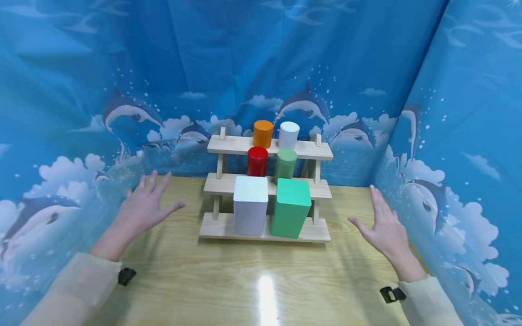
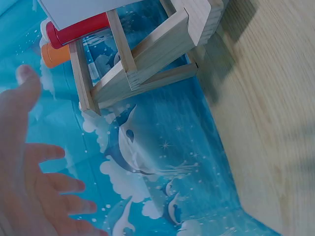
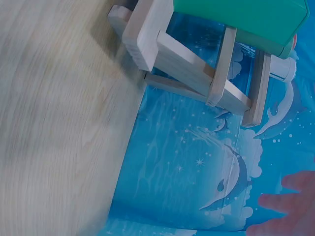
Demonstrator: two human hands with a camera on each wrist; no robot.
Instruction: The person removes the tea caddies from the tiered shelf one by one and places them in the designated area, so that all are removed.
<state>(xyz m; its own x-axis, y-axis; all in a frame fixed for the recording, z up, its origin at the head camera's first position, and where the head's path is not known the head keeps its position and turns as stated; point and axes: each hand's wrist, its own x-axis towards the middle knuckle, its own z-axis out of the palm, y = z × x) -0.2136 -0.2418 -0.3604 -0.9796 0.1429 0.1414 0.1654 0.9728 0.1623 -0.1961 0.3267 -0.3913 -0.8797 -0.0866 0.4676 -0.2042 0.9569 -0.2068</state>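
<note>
A three-step wooden rack stands at the back of the table. On its bottom step are a tall white box and a tall green box, side by side. The middle step bears a red cylinder and a pale green cylinder; the top one an orange cylinder and a white cylinder. To the rack's left my left hand hovers with fingers spread, holding nothing. My right hand, also empty, is on the other side with its thumb apart from straight fingers.
Blue dolphin-printed cloth hangs behind the rack and along both sides. The light wood table reaches toward me, with a bright reflection near its front. Black straps circle both sleeves at the wrists.
</note>
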